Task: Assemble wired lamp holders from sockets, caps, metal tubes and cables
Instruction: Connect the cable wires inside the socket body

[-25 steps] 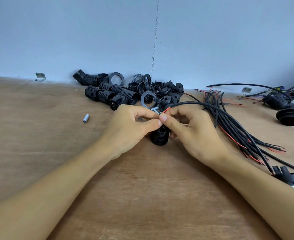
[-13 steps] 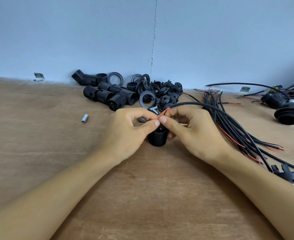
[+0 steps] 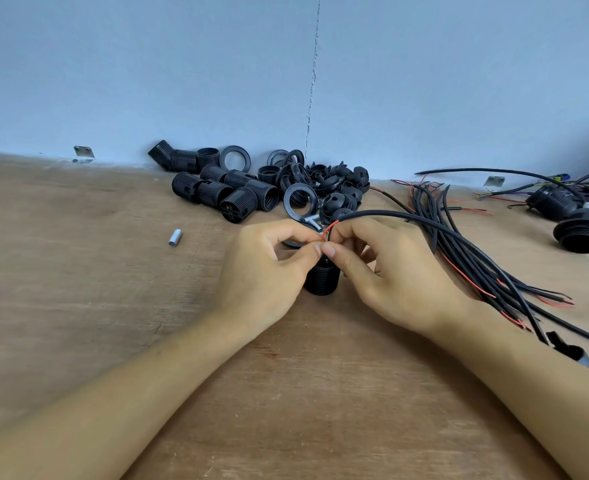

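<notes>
Broadly, our counter carried a pile of sockets and rings and a cable bundle at right; our left hand and right hand, hiding the top of the upright socket between them, both pinched a red wire; a metal tube lay well left.

My single head view looks forward and down across the wooden bench, near the socket pile, facing the wall behind it.
</notes>
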Tool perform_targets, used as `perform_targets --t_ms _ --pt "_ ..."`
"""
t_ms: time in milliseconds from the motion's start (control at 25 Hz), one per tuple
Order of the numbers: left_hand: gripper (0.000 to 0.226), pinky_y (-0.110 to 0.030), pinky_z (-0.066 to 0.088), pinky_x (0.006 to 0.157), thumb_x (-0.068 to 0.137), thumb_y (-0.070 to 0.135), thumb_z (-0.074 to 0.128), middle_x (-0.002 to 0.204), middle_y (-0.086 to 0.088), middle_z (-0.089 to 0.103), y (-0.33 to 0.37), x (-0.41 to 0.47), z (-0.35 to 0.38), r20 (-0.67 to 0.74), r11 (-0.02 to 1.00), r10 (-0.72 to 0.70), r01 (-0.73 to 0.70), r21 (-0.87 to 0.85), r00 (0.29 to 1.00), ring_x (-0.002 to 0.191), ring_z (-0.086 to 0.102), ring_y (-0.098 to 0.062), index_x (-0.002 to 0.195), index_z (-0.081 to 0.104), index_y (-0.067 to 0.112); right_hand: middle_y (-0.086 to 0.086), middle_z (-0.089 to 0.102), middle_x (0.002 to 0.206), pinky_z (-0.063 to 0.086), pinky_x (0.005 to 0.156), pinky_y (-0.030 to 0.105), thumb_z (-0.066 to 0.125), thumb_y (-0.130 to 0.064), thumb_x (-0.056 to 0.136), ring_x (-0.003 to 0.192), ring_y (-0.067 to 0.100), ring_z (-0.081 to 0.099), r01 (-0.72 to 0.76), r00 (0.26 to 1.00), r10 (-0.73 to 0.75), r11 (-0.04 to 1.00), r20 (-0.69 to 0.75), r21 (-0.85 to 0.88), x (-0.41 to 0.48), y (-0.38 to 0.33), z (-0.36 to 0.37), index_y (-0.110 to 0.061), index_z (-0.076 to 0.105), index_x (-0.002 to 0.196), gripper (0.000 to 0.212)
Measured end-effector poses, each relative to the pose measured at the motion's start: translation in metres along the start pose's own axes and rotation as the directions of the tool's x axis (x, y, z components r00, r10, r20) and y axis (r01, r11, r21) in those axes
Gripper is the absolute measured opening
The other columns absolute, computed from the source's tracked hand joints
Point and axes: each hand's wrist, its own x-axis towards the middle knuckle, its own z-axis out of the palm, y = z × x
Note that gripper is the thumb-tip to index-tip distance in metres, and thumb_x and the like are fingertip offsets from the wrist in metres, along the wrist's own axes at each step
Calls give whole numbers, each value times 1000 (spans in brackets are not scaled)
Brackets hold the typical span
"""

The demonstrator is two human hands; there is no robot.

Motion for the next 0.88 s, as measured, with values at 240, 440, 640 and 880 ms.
perform_targets --t_ms 240,440,640,880 --pt "14 -22 56 80 89 17 79 88 12 78 1 0 -1 1 1000 -11 11 15 1000 88 74 -4 86 80 31 -4 57 67 35 61 10 66 -19 95 69 16 51 -28 1000 28 999 10 -18 1 -5 0 -12 64 83 14" --pt "12 -23 56 81 89 17 79 88 11 78 -1 0 -1 -5 1000 -4 4 25 1000 90 74 -5 87 81 28 -2 58 68 36 60 12 67 -17 94 70 16 51 -85 996 85 996 18 -1 2 -5 0 -11 65 82 13" --pt "8 -28 56 83 88 24 77 89 14 78 -3 1 -3 32 1000 -19 19 0 999 90 74 -5 89 80 31 -6 56 65 33 65 7 66 -14 95 69 8 49 -23 997 28 997 66 -73 5 -10 -3 -8 62 81 16" --pt "12 -45 60 91 82 33 73 91 10 80 -4 5 -6 103 994 -74 81 -67 992 94 76 -10 92 80 36 -11 51 67 35 66 10 65 -14 95 70 8 43 -12 992 29 990 119 -138 9 -14 -7 -7 60 80 17"
